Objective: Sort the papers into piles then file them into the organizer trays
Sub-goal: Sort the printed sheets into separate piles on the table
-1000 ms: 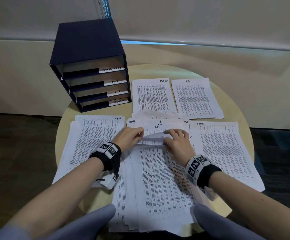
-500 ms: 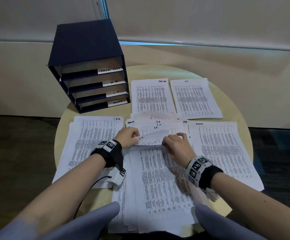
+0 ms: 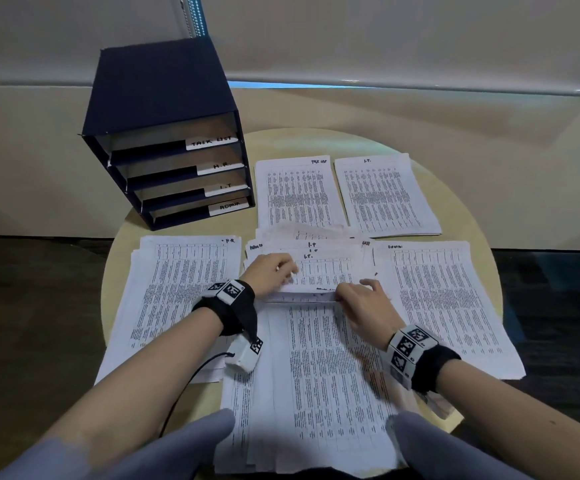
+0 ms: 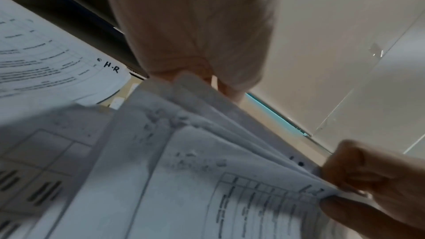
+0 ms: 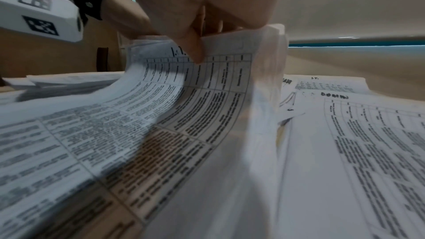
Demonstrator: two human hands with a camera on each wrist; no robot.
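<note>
left hand (image 3: 270,274), fingertips hidden under papers (image 3: 319,355)

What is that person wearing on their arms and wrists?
Both forearms are bare, with grey sleeves pushed up near the elbows. Each wrist carries a black fabric band topped by white blocks printed with black square-pattern markers. A small white marked box hangs under the left wrist, with a thin black cable trailing from it. Both hands are bare.
</note>
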